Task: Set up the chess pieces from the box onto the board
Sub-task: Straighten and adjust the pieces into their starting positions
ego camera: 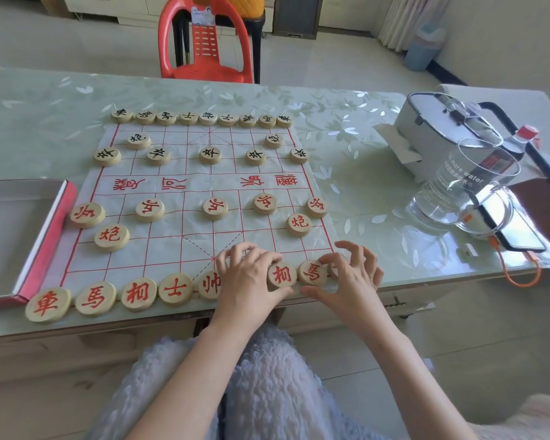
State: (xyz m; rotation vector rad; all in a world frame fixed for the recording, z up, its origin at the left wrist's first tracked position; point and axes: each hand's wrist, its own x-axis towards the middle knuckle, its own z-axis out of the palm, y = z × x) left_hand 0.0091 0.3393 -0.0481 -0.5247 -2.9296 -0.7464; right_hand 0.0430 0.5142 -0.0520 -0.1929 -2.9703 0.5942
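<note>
A white cloth board (200, 188) with red lines lies on the table. Black-lettered wooden discs (210, 154) fill its far rows and red-lettered discs (215, 208) its near rows. Along the front edge stands the red back row. My left hand (251, 277) covers one disc there and pinches the red 相 disc (282, 276) between forefinger and thumb. Beside it, my right hand (350, 274) pinches the red 馬 disc (313, 273), and its fingers hide most of the corner disc (333, 268). The red-edged box (53, 230) at the left shows no pieces inside.
At the right stand a clear glass jug (464, 188), a bottle with a red cap (521, 138), a white case (438, 128) and a phone (511, 227) on an orange cable. A red plastic chair (204, 42) faces the table's far side.
</note>
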